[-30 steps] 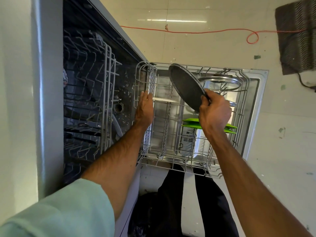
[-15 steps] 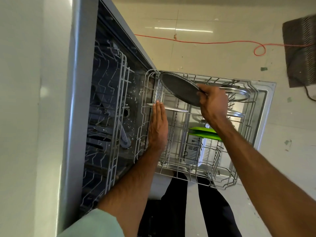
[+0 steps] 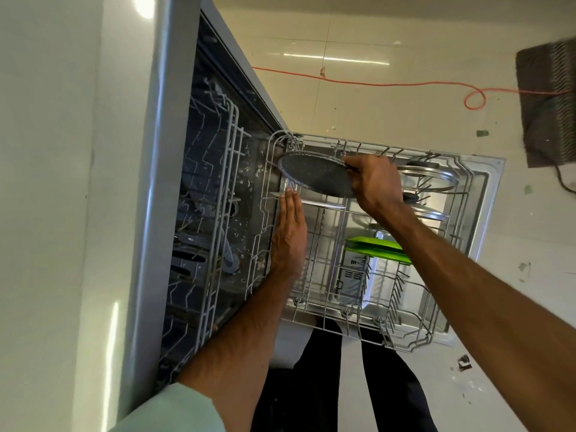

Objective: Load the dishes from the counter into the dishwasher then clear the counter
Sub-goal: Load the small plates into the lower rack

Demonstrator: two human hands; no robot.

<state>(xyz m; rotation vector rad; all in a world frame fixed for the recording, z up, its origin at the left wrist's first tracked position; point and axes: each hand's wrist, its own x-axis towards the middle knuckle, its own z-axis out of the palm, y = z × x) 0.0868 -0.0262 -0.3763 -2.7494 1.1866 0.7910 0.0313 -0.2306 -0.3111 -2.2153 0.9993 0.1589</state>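
Note:
My right hand (image 3: 375, 185) grips a dark grey speckled plate (image 3: 313, 174) by its right rim and holds it tilted over the far left corner of the pulled-out lower rack (image 3: 405, 333). My left hand (image 3: 290, 232) lies flat with straight fingers along the rack's left side, its fingertips touching a white plate (image 3: 321, 203) that stands on edge in the tines. Green plates (image 3: 378, 249) stand in the middle of the rack. Glass lids (image 3: 431, 177) lean at the far right behind my right hand.
The dishwasher tub (image 3: 212, 213) is open on the left with an upper rack (image 3: 224, 182) inside. The open door (image 3: 481, 213) lies under the lower rack. An orange cable (image 3: 405, 85) and a dark mat (image 3: 548, 101) lie on the tiled floor beyond. My legs stand below the rack.
My right hand has carried the grey plate left and down toward the rack's far left corner, tipping it flatter. My left hand has shifted from the rack's edge to beside the white plate.

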